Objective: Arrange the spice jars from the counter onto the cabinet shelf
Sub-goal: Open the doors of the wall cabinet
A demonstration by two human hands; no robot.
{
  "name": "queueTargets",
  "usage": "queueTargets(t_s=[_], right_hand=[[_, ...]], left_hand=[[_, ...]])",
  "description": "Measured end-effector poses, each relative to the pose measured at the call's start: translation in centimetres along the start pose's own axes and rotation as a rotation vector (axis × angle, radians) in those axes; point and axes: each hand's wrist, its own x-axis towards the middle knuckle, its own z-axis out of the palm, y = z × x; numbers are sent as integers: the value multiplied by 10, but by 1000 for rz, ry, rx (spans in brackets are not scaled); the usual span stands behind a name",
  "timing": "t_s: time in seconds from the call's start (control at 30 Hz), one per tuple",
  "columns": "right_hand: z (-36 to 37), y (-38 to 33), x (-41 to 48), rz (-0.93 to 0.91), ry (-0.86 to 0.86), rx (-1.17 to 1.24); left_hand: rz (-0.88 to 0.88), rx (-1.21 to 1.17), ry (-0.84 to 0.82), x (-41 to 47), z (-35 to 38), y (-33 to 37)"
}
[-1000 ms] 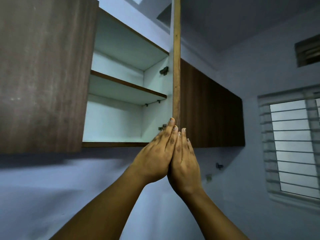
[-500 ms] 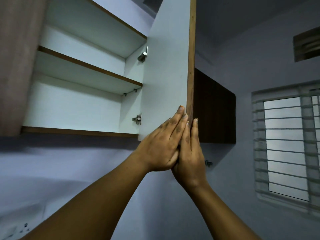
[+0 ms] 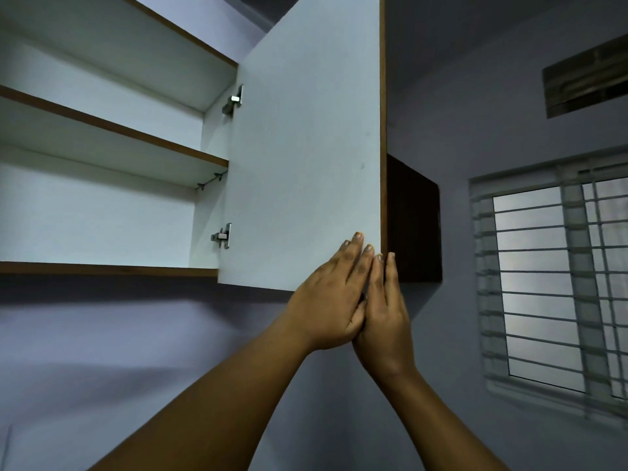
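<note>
Left hand [image 3: 326,300] and right hand [image 3: 384,314] are raised together, fingers [image 3: 353,253] straight, side by side, clamped on nothing. The left fingers lie flat on the white inner face of the cabinet door [image 3: 306,147], and the right fingers lie along its brown free edge, near the lower corner. The spice jars and the desk are out of view, presumably below. Expect the jars to be light, rigid, smooth and possibly breakable; grip each round the body beneath the lid. Left of the fingers and beyond, the cabinet shelf [image 3: 102,130] offers wide entry room past the open door. Mind its brown front edge and the hinges [image 3: 222,236]. A window [image 3: 550,287] lies far right.
</note>
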Motion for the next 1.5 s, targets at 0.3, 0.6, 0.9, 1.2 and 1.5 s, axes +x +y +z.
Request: queueTargets(t_s=[0.3,0.6,0.9,1.2,1.5], right_hand=[[15,-3,5,137,62,-266],[71,-69,-2,-18,17,-407],[145,-182,-4,-92,-169,-193],[217,-303,-8,-163,-191,-9],[295,-412,-10,-123,-351,227]], left_hand=[[-19,16,-33,-2,11,-12],[-60,377,-176,-61,-20,-75],[-234,619,-271,-157,-99,-164],[-416,786,-315,-246,-181,-246],[-515,924,-400,-314,-243,-324]])
